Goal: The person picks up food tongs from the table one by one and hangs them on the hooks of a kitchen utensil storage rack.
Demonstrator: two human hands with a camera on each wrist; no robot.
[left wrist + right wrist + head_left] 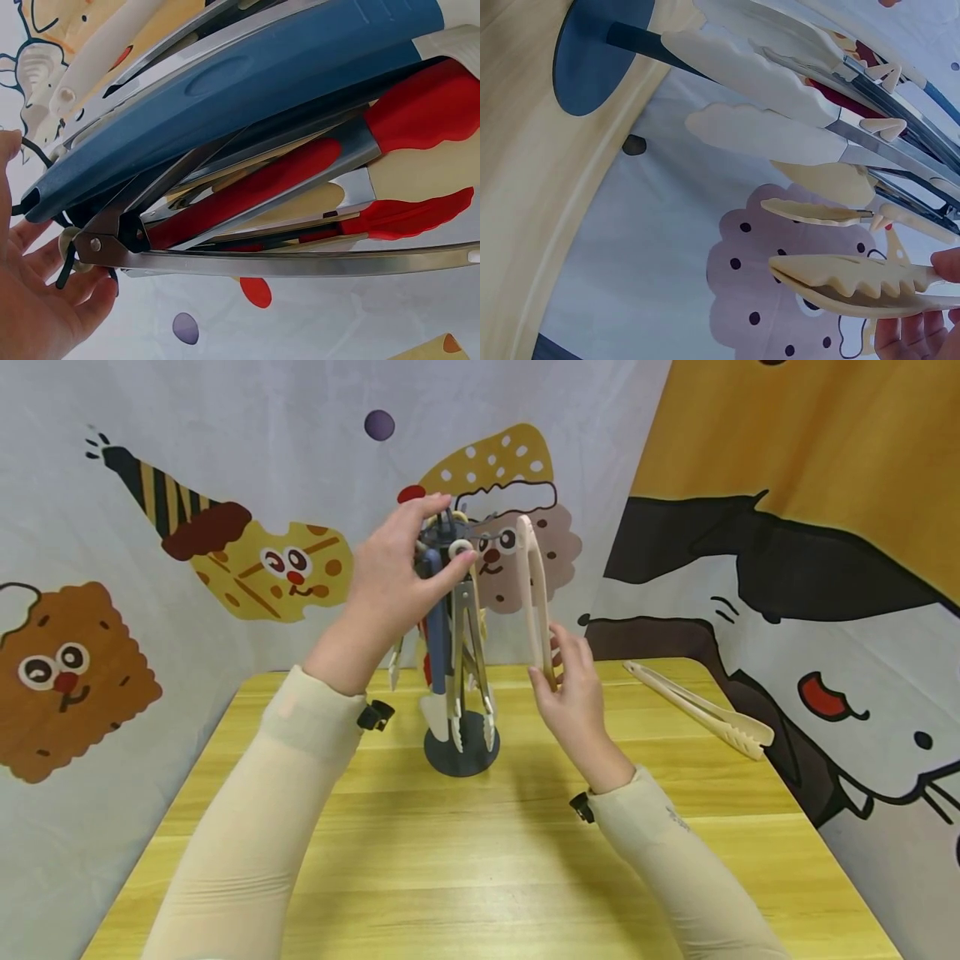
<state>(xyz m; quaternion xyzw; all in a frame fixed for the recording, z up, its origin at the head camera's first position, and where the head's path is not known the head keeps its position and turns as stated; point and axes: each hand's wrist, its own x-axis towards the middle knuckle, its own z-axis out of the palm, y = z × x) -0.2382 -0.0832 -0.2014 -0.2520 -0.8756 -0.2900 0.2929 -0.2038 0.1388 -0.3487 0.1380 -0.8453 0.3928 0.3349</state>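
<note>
A dark utensil stand [442, 764] with a round base holds several hanging tongs and utensils. My left hand [393, 572] grips its top, thumb in front near the ring of silver tongs [466, 597] with white tips. Beside these hangs a blue handle [240, 90]; red-tipped tongs [424, 101] show behind it in the left wrist view. Just right of the stand, my right hand [573, 702] holds beige tongs [525, 572] upright by the lower part. The right wrist view shows their scalloped heads [840, 274] close together, apart from the hanging utensils.
Another pair of beige tongs [697, 706] lies on the wooden table [450, 860] near its right edge. A cartoon-printed cloth [285, 460] hangs close behind the table and along its sides.
</note>
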